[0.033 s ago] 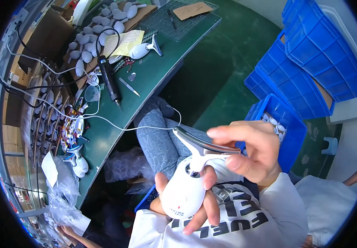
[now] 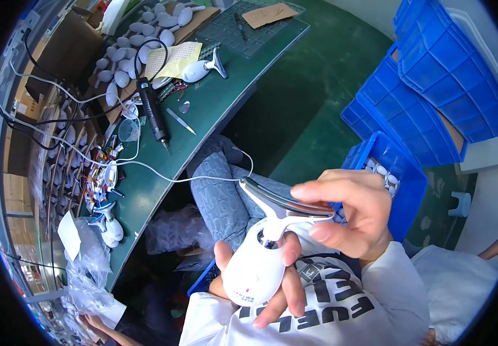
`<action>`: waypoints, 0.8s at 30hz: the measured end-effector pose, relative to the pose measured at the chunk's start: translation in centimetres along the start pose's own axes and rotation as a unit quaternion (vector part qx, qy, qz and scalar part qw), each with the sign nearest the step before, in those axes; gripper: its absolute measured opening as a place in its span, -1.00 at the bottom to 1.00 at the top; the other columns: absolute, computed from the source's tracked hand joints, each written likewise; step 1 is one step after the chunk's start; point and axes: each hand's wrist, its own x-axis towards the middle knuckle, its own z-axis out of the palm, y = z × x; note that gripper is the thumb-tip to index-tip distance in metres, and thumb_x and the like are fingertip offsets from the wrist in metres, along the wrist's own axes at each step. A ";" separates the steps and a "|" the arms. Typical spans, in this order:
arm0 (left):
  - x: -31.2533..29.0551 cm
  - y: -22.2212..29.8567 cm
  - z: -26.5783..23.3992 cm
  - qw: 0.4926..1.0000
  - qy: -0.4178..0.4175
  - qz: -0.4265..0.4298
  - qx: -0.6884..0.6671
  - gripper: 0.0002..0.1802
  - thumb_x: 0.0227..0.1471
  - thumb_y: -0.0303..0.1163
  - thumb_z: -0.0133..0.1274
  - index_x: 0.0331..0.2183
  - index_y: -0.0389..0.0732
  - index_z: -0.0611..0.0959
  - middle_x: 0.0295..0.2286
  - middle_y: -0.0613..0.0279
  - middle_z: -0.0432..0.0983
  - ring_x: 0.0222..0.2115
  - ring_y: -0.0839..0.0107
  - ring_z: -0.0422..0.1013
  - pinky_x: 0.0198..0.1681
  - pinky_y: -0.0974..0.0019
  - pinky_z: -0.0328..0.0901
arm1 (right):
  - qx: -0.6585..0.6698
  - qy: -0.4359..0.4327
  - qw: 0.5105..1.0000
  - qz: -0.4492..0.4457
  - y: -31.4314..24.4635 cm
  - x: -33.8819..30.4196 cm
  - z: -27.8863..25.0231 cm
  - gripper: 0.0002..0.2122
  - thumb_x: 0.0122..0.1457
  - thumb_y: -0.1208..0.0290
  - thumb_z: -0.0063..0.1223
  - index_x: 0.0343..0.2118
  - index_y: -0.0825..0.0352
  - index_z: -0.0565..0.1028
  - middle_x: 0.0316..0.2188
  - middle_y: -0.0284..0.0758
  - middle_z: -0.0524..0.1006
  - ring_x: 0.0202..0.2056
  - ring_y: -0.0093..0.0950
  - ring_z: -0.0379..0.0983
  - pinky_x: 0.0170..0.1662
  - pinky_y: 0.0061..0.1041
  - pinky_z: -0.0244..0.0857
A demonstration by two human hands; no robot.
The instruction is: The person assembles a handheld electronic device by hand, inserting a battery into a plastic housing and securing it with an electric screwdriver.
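Device (image 2: 253,268): white, egg-shaped, held above the lap before the shirt; dark parts show in its opening at the neck.
Device head (image 2: 286,204): T-shaped, metallic strip facing up.
Device print: small dark lettering, red mark above it, near the rounded end.
Left hand (image 2: 293,291): wrapped round the body from beneath, fingers on both sides, holding it.
Right hand (image 2: 356,207): index finger at the strip, thumb below; cannot tell whether they pinch.
Shirt (image 2: 341,288): white, big black letters.
Table (image 2: 145,187): green; black electric screwdriver (image 2: 152,115) on it.
Yellow sheet (image 2: 182,57): printed rows, too small to read.
Blue crate (image 2: 410,173): white parts inside.
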 end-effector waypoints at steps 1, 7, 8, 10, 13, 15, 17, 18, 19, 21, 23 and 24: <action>0.5 -0.5 -0.2 0.999 -0.041 0.032 -0.012 -0.04 -0.01 0.33 -0.02 0.03 -0.31 0.10 -0.14 -0.65 0.33 -0.56 0.11 0.54 -0.52 0.35 0.41 | -0.017 -0.005 0.999 -0.038 0.2 -0.1 0.0 -0.69 0.03 0.37 0.21 -0.25 0.53 0.53 -0.46 -0.09 0.59 -0.53 -0.34 0.54 -0.48 -0.52 0.37; 0.7 -0.5 -0.1 0.996 -0.065 0.051 -0.026 -0.08 0.04 0.26 -0.03 0.00 -0.40 0.09 -0.16 -0.65 0.34 -0.55 0.11 0.54 -0.55 0.39 0.42 | -0.018 0.005 0.997 -0.074 0.1 0.3 0.6 -0.74 -0.04 0.54 0.27 -0.24 0.46 0.56 -0.43 -0.13 0.60 -0.50 -0.38 0.56 -0.46 -0.55 0.39; 0.8 -0.5 0.0 0.996 -0.065 0.049 -0.027 -0.08 0.04 0.26 -0.03 0.00 -0.40 0.09 -0.16 -0.65 0.34 -0.55 0.11 0.54 -0.55 0.39 0.42 | -0.018 0.010 0.996 -0.081 0.1 0.3 0.5 -0.73 -0.05 0.55 0.28 -0.24 0.45 0.56 -0.43 -0.13 0.60 -0.50 -0.38 0.56 -0.46 -0.55 0.39; 0.9 -0.4 0.1 0.996 -0.064 0.052 -0.015 -0.10 0.05 0.25 -0.05 -0.01 -0.41 0.09 -0.18 -0.64 0.36 -0.55 0.13 0.54 -0.56 0.41 0.41 | -0.016 0.009 0.996 -0.087 0.0 0.4 0.6 -0.73 -0.05 0.55 0.29 -0.23 0.44 0.56 -0.44 -0.13 0.60 -0.50 -0.38 0.56 -0.46 -0.55 0.39; 1.1 -0.1 -0.3 0.995 -0.090 0.041 -0.009 -0.11 0.05 0.25 -0.05 -0.02 -0.40 0.10 -0.21 -0.62 0.38 -0.57 0.15 0.54 -0.56 0.42 0.41 | -0.017 0.006 0.995 -0.094 -0.1 0.5 0.7 -0.71 -0.06 0.56 0.29 -0.22 0.44 0.56 -0.44 -0.13 0.60 -0.50 -0.38 0.56 -0.46 -0.55 0.39; 0.9 -0.4 0.3 0.996 -0.072 0.049 -0.009 -0.11 0.05 0.25 -0.06 -0.02 -0.40 0.11 -0.22 -0.61 0.39 -0.58 0.16 0.54 -0.57 0.43 0.41 | -0.020 0.007 0.995 -0.096 -0.2 0.6 0.7 -0.71 -0.06 0.57 0.29 -0.21 0.44 0.55 -0.44 -0.14 0.60 -0.50 -0.38 0.56 -0.46 -0.55 0.39; 0.9 -0.3 0.5 0.997 -0.053 0.055 -0.009 -0.12 0.05 0.25 -0.06 -0.03 -0.40 0.11 -0.22 -0.60 0.39 -0.59 0.17 0.53 -0.57 0.44 0.41 | -0.019 0.007 0.994 -0.103 -0.1 0.6 0.7 -0.69 -0.05 0.57 0.28 -0.19 0.44 0.54 -0.43 -0.14 0.60 -0.48 -0.38 0.56 -0.46 -0.54 0.39; 0.8 -0.2 0.4 0.997 -0.055 0.051 -0.006 -0.13 0.06 0.25 -0.06 -0.04 -0.39 0.12 -0.24 -0.59 0.41 -0.60 0.19 0.53 -0.58 0.45 0.41 | -0.020 0.007 0.994 -0.104 0.0 0.6 0.8 -0.69 -0.05 0.57 0.28 -0.19 0.44 0.54 -0.43 -0.14 0.60 -0.48 -0.38 0.56 -0.46 -0.54 0.39; 0.8 0.0 0.3 0.997 -0.056 0.046 -0.004 -0.14 0.06 0.26 -0.07 -0.05 -0.38 0.13 -0.26 -0.57 0.42 -0.62 0.21 0.52 -0.58 0.47 0.41 | -0.022 0.004 0.994 -0.104 0.1 0.5 0.9 -0.69 -0.05 0.58 0.28 -0.18 0.44 0.54 -0.43 -0.13 0.60 -0.48 -0.38 0.56 -0.45 -0.55 0.39; 0.6 -0.2 0.6 0.998 -0.040 0.053 0.001 -0.15 0.06 0.27 -0.08 -0.06 -0.36 0.14 -0.28 -0.54 0.44 -0.63 0.23 0.51 -0.59 0.47 0.40 | -0.025 0.001 0.994 -0.105 0.0 0.6 0.9 -0.68 -0.05 0.58 0.28 -0.18 0.44 0.53 -0.42 -0.13 0.60 -0.47 -0.38 0.56 -0.45 -0.55 0.38; 0.7 -0.1 0.9 0.998 -0.023 0.059 0.005 -0.15 0.07 0.29 -0.10 -0.06 -0.35 0.14 -0.30 -0.50 0.46 -0.64 0.26 0.51 -0.59 0.47 0.40 | -0.025 -0.002 0.994 -0.106 -0.2 0.7 0.9 -0.67 -0.07 0.59 0.29 -0.17 0.45 0.53 -0.42 -0.14 0.59 -0.47 -0.38 0.56 -0.44 -0.54 0.38; 0.8 0.0 0.9 0.998 -0.018 0.058 0.024 -0.19 0.08 0.29 -0.11 -0.09 -0.33 0.18 -0.33 -0.44 0.49 -0.66 0.28 0.49 -0.61 0.46 0.39 | -0.026 0.000 0.994 -0.106 -0.2 0.7 0.9 -0.67 -0.07 0.59 0.29 -0.17 0.45 0.53 -0.42 -0.14 0.59 -0.47 -0.38 0.56 -0.44 -0.54 0.38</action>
